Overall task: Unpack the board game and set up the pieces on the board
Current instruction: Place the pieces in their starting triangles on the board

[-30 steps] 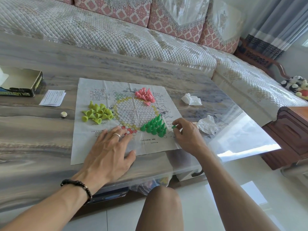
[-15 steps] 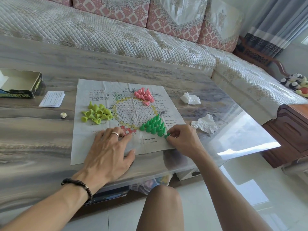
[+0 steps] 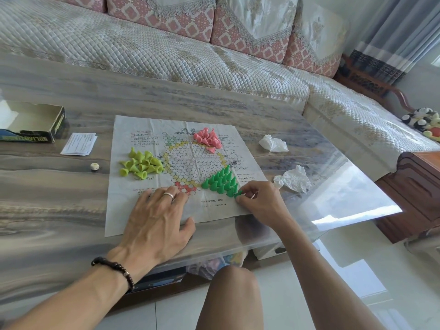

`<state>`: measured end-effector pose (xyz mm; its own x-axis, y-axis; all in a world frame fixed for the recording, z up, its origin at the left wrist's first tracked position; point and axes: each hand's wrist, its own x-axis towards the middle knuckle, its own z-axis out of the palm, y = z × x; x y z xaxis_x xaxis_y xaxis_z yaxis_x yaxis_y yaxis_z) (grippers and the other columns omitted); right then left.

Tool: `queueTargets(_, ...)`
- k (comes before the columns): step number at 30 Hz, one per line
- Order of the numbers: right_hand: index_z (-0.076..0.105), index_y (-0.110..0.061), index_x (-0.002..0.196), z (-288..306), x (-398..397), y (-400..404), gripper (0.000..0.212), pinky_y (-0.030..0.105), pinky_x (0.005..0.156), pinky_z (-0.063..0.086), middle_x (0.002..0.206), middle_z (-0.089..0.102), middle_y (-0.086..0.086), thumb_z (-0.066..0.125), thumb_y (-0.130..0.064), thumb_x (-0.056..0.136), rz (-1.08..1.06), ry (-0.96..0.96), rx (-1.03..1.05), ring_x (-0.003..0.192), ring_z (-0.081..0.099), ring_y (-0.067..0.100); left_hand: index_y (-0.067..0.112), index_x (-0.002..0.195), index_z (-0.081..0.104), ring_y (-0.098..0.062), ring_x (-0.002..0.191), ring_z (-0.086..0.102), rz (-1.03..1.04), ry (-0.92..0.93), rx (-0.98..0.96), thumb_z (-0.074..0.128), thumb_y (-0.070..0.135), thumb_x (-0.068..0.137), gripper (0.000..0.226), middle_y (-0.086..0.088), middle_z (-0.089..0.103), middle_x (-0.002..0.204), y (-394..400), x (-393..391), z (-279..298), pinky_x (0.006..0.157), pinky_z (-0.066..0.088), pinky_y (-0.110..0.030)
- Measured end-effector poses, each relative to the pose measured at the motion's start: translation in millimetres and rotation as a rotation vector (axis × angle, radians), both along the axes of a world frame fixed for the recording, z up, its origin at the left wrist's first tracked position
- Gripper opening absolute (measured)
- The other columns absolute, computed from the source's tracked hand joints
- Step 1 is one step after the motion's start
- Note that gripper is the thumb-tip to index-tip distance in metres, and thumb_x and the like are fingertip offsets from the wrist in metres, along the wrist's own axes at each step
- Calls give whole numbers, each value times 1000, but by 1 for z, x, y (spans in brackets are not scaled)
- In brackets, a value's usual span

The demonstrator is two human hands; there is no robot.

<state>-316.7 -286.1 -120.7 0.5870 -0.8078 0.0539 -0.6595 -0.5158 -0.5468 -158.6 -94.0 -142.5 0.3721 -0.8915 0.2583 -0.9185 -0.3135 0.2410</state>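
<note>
**Green pawn set at the triangle's near corner**

Head view: a small dark-green cone pawn point(image 3: 238, 193) stands at the near right corner of the green pawn cluster point(image 3: 221, 181) on the paper board point(image 3: 133, 198), pinched by the right hand point(image 3: 258, 203). The left hand point(image 3: 156, 220) lies flat, fingers spread, pressing the board to the counter point(image 3: 59, 210).

Three piece heaps point(image 3: 220, 181), two crumpled wrappers point(image 3: 293, 179).

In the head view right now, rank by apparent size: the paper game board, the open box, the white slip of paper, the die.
1. Paper game board
2. Open box, partly cut off at the frame's edge
3. White slip of paper
4. Die
</note>
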Motion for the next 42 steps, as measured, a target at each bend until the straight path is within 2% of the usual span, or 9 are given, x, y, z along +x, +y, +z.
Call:
queueTargets(9, 69, -22, 91, 0, -5, -1, 16, 29, 69, 50, 74, 63, -10, 72, -21, 75, 10, 1, 14, 68, 56, 6, 20, 103, 60, -21, 94, 57, -29, 29, 10, 38, 52, 81, 44, 3, 59, 101, 4, 6, -1, 87, 47, -40)
queueTargets(13, 62, -25, 106, 7, -7, 2, 28, 25, 68, 45, 87, 64, -9, 65, -27, 78, 21, 14, 18, 74, 58, 9, 18, 111, 60, -22, 102, 57, -50, 49, 24, 35, 53, 83, 51, 1, 60, 109, 6, 6, 0, 94, 45, -42)
queueTargets(16, 60, -25, 113, 18, -4, 4, 34, 26, 72, 45, 96, 60, -9, 64, -26, 79, 19, -1, -60, 81, 57, 11, 18, 115, 59, -22, 106, 55, -59, 56, 9, 36, 53, 83, 52, -1, 58, 114, 10, 9, 4, 96, 44, -41)
queueTargets(19, 64, -21, 111, 34, 15, 9, 31, 20, 68, 45, 98, 60, -8, 63, -21, 79, 29, -95, -143, 74, 57, 5, 17, 116, 60, -22, 108, 55, -38, 72, -9, 38, 54, 83, 53, 0, 58, 117, 18, 20, 6, 96, 44, -41)
queueTargets(24, 69, -21, 104, 46, 75, 28, 22, 11, 67, 46, 92, 65, -12, 58, -13, 86, 215, -54, -162, 72, 56, -3, 18, 113, 60, -23, 105, 55, 44, 80, -22, 38, 51, 85, 49, 1, 56, 115, 41, 63, 3, 90, 45, -41)
queueTargets(27, 71, -14, 109, 35, 115, 40, 25, 5, 69, 44, 100, 69, -5, 56, -10, 89, 338, 2, -188, 76, 56, -2, 18, 111, 59, -25, 101, 56, 98, 69, -53, 41, 47, 84, 44, 0, 56, 111, 48, 88, 0, 88, 45, -42)
queueTargets(30, 72, -15, 103, 25, 150, 45, 20, 20, 76, 52, 98, 71, -3, 56, -16, 90, 376, 12, -142, 82, 61, 6, 15, 107, 62, -30, 105, 55, 109, 38, -59, 42, 47, 83, 45, -6, 58, 109, 46, 101, -5, 96, 38, -44)
queueTargets(33, 72, -11, 86, 18, 174, 45, 19, 33, 68, 55, 81, 70, 1, 60, -25, 89, 312, 78, -123, 75, 65, 16, 16, 104, 62, -29, 110, 54, 100, 18, -43, 43, 48, 82, 43, -8, 60, 109, 42, 103, -8, 101, 29, -41)
queueTargets(42, 70, -8, 79, 23, 194, 42, 12, 25, 52, 49, 72, 69, 1, 68, -19, 84, 273, 151, 64, 54, 56, 9, 20, 98, 61, -27, 107, 53, 111, 49, 7, 41, 50, 83, 39, -5, 59, 107, 42, 103, -8, 100, 32, -42)
